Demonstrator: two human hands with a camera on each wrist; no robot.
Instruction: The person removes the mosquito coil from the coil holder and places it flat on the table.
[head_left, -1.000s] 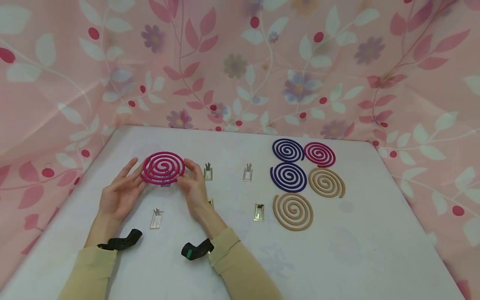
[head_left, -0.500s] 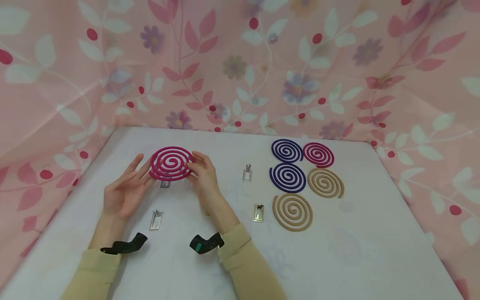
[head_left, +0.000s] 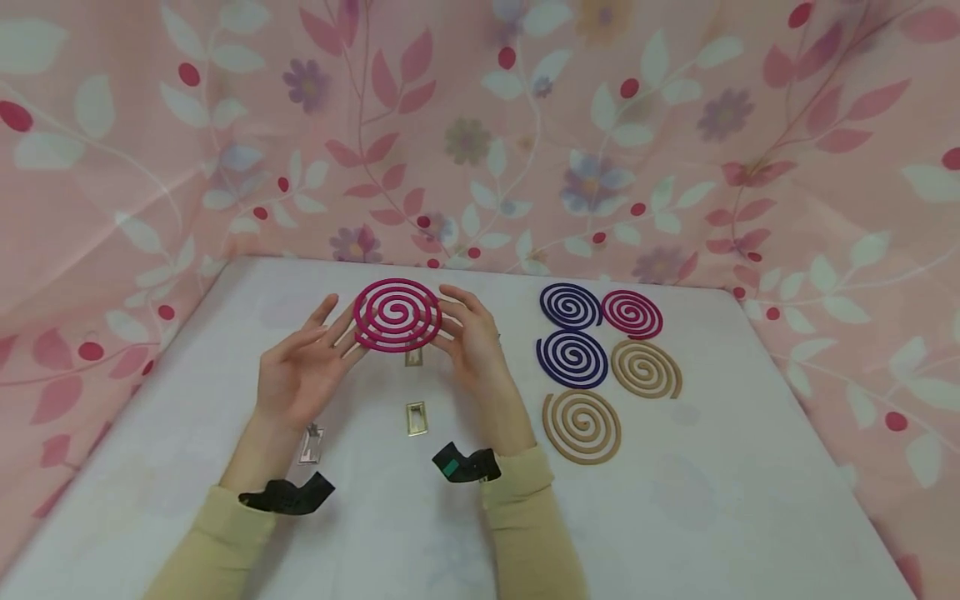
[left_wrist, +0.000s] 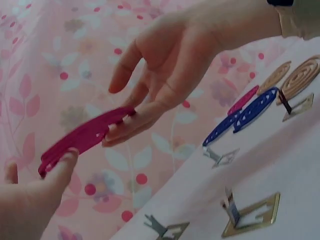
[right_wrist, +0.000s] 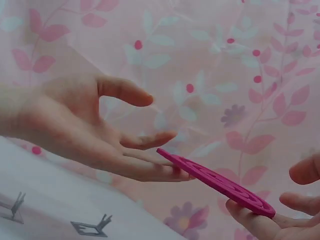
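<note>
A pink mosquito coil [head_left: 397, 312] is held up over the far part of the table, lying across the fingers of both hands. My left hand [head_left: 300, 379] has its palm turned up, with fingertips under the coil's left edge and the thumb standing away from it. From the other side, my right hand [head_left: 480, 350] supports the opposite edge on extended fingers; its thumb is lifted clear in the left wrist view. Below the coil are a brass-coloured coil stand [head_left: 416, 418] and another small metal stand [head_left: 414, 357], partly covered by the coil.
Blue coils [head_left: 572, 360], a second pink coil [head_left: 632, 313] and tan coils [head_left: 582, 425] lie grouped on the table's right side. A silver stand [head_left: 311, 446] lies near the left wrist. More stands [left_wrist: 298, 106] show in the left wrist view. A floral curtain [head_left: 465, 142] hangs behind.
Both hands and the pink coil have moved right and a little farther away. The right thumb, earlier at the coil's edge, is now off it. The brass-coloured stand has come into fuller view.
</note>
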